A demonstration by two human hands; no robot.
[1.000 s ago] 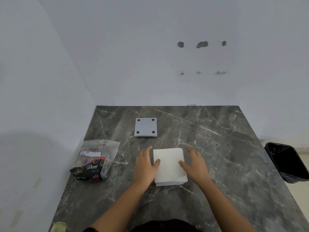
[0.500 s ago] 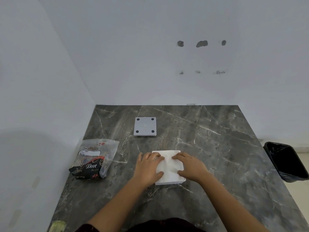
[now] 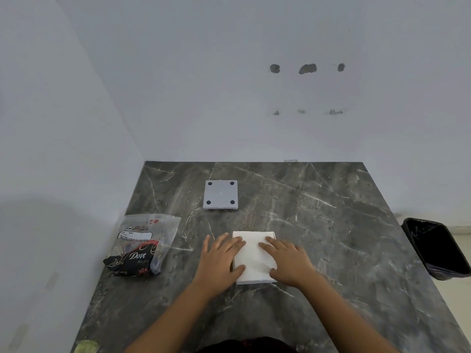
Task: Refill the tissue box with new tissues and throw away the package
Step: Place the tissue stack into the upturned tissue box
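Note:
A white square stack of tissues [image 3: 254, 256] lies on the dark marble table [image 3: 331, 225], near the front middle. My left hand [image 3: 220, 263] rests flat on the stack's left part, fingers spread, thumb at the near left corner. My right hand [image 3: 288, 263] lies flat on its right part, thumb at the near right corner. A thin dark sliver shows at the stack's left edge; what lies under the tissues is hidden. A grey square panel with four black feet [image 3: 220, 194] lies farther back. The plastic "Dove" package [image 3: 142, 247] lies crumpled at the left.
White walls close the table off at the back and left. A black-lined bin [image 3: 438, 248] stands on the floor past the table's right edge. Something small and yellow-green [image 3: 86, 347] sits at the near left corner.
My hands went from the sides of the tissue stack onto its top. They now lie flatter and wider apart than half a second ago. The stack, panel and package stayed in place.

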